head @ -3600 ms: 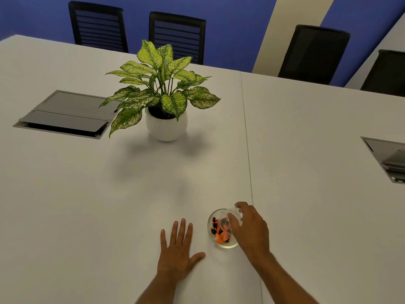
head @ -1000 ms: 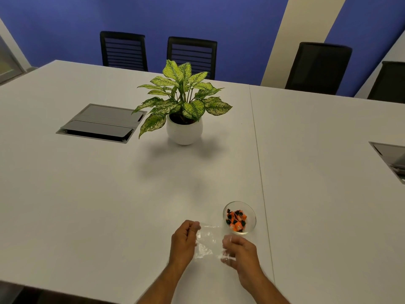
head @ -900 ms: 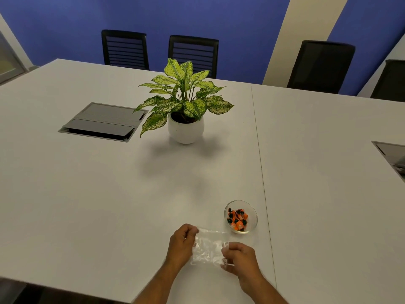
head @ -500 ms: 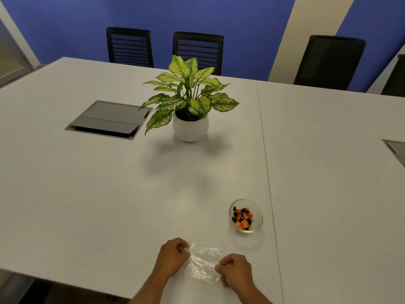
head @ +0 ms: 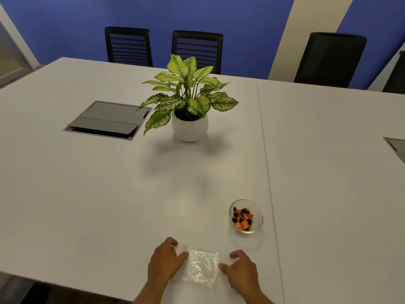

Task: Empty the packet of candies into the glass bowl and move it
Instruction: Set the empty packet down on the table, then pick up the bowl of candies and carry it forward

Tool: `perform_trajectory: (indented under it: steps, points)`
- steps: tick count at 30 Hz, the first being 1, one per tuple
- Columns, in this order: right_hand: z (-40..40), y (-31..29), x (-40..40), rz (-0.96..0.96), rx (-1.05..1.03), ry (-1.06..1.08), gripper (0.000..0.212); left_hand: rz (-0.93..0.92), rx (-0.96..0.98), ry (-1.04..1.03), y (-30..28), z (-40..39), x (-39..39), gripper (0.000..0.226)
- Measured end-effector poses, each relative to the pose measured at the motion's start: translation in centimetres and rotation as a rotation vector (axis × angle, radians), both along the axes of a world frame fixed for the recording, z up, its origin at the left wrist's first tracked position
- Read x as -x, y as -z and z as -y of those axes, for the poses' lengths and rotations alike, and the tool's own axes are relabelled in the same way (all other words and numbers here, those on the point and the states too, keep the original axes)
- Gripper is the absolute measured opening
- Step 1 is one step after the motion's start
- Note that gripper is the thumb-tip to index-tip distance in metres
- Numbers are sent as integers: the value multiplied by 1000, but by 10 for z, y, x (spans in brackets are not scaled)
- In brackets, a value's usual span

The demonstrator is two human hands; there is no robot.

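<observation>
- Lying flat on the white tabletop [head: 98, 194], near its front edge: the clear plastic packet [head: 200, 268], crinkled, looks empty.
- Left hand [head: 165, 261] at the packet's left edge, fingers curled, fingertips pressing on/pinching the upper-left corner; thumb tip touches the left side of the plastic. Can't tell for sure if it's a real pinch or just holding it down.
- Right hand [head: 241, 269] just beside the packet's right edge, fingers loosely bent, resting on the tabletop; thumb tip at or just short of the plastic, not gripping anything I can see.
- Both forearms come in from the bottom of the view, bare.
- Glass bowl [head: 246, 216] stands upright, up & to the right of the packet, apart from both hands, close to the seam betw. the two tabletop sections.
- Candies [head: 242, 218] inside the bowl: orange + black wrapped pieces, heaped in the bottom. None seen on the tabletop or in the packet.
- Potted plant [head: 188, 99] w/ variegated green leaves in a round white pot, farther back, roughly center.
- Grey cable hatch [head: 107, 120] set into the tabletop, left of the plant; part of a second one at the far right edge.
- Black chairs [head: 197, 49] along the far side, blue wall behind.
</observation>
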State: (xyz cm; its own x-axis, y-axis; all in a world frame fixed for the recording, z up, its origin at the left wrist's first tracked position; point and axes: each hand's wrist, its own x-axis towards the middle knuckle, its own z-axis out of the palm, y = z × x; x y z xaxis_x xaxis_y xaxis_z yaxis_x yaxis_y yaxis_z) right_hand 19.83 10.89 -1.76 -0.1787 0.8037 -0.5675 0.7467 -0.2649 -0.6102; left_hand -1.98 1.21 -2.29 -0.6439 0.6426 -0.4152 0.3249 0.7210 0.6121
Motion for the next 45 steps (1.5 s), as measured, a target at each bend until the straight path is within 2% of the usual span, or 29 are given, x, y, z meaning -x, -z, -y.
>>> perform_trajectory:
  steps: [4, 7, 11, 15, 16, 19, 21, 24, 27, 32, 36, 41, 45]
  points:
    - [-14, -7, -18, -27, -117, 180, 30, -132, -6, -48, -4, -5, 3, 30]
    - [-29, -17, -29, -163, -184, 436, 34, -131, -167, -84, -10, -23, -2, 24]
    - [-59, -28, -33, -474, -67, 657, 53, 124, -344, -61, -23, -64, -28, 36]
    - [-86, -39, -26, -686, 64, 628, 82, 416, -321, 12, -36, -105, -60, 54]
    - [-89, -42, -23, -713, 80, 593, 83, 467, -302, 32, -39, -113, -67, 60]
    - [-97, -46, -17, -770, 114, 510, 64, 611, -262, 48, -47, -133, -82, 87]
    - [-101, -43, -16, -789, 154, 504, 69, 715, -279, 45, -49, -142, -88, 99]
    - [-105, -43, -15, -814, 195, 534, 68, 832, -357, 64, -47, -149, -95, 91]
    - [-107, -44, -11, -848, 199, 591, 61, 801, -381, 37, -44, -153, -99, 87]
    - [-115, -45, -5, -906, 268, 644, 70, 730, -390, 19, -42, -161, -102, 82]
    - [-131, -51, 6, -932, 219, 610, 66, 724, -413, -3, -49, -179, -97, 95]
    - [-170, -66, 20, -943, 213, 579, 87, 699, -474, -3, -70, -221, -87, 90]
    - [-215, -82, 33, -1000, 173, 545, 84, 663, -485, 9, -82, -266, -74, 84]
